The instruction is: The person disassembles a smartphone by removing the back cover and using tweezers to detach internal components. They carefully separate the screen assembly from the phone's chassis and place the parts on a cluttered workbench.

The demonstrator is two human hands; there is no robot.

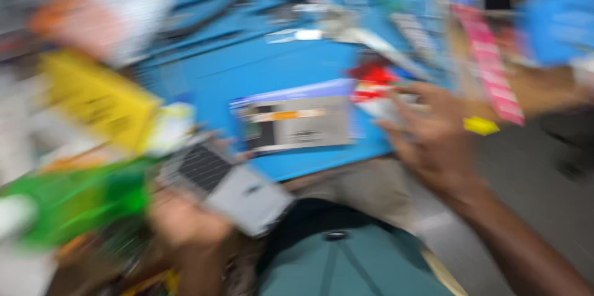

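Seen from the head camera through heavy motion blur, a person's left hand (185, 218) at seven o'clock clasps a grey slab-shaped device (232, 188) with a dark gridded face, its free end tilted toward five o'clock over the person's lap. The right hand (433, 141) at three o'clock rests with spread fingers on the edge of a blue tray (272, 67) that fills the centre; whether it grips anything cannot be told. A grey-and-purple packet (297, 120) lies on the tray just beside that hand, a red-and-white packet (371, 85) at one o'clock of it. A yellow box (96, 98) sits at nine o'clock, a green object (74, 200) at eight, a pink strip (492, 67) at two.
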